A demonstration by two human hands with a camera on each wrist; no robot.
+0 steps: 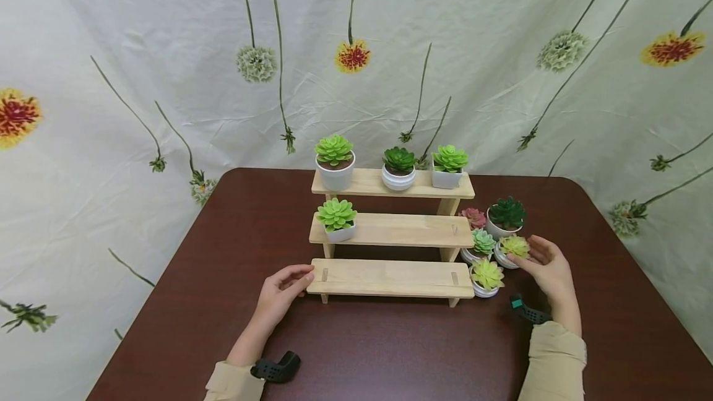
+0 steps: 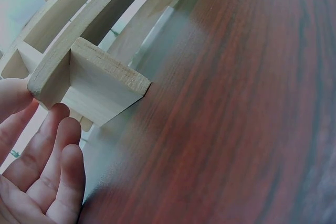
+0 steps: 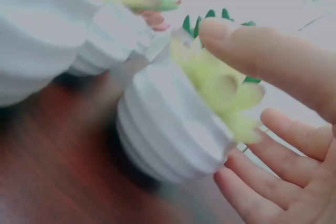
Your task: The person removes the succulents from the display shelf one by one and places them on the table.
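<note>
In the head view a three-step wooden plant shelf [image 1: 390, 277] stands on the table. At the left end of its lowest board my left hand [image 1: 281, 293] pinches the corner, thumb above and fingertips below; the board end [image 2: 50, 85] shows close up in the left wrist view. To the right of the shelf, my right hand [image 1: 548, 268] is beside a yellow-green succulent [image 1: 514, 245] in a white ribbed pot [image 3: 168, 124]. The right thumb [image 3: 252, 45] passes over the leaves, while the other fingers spread loosely near the pot's rim. Whether they touch it is unclear.
Several potted succulents crowd the shelf's right side: a dark green one [image 1: 507, 213], a pink one [image 1: 473, 218], a blue-green one [image 1: 483, 241] and a yellow one [image 1: 487, 274]. Three pots line the top board [image 1: 367, 183]; one green succulent [image 1: 337, 215] sits on the middle board.
</note>
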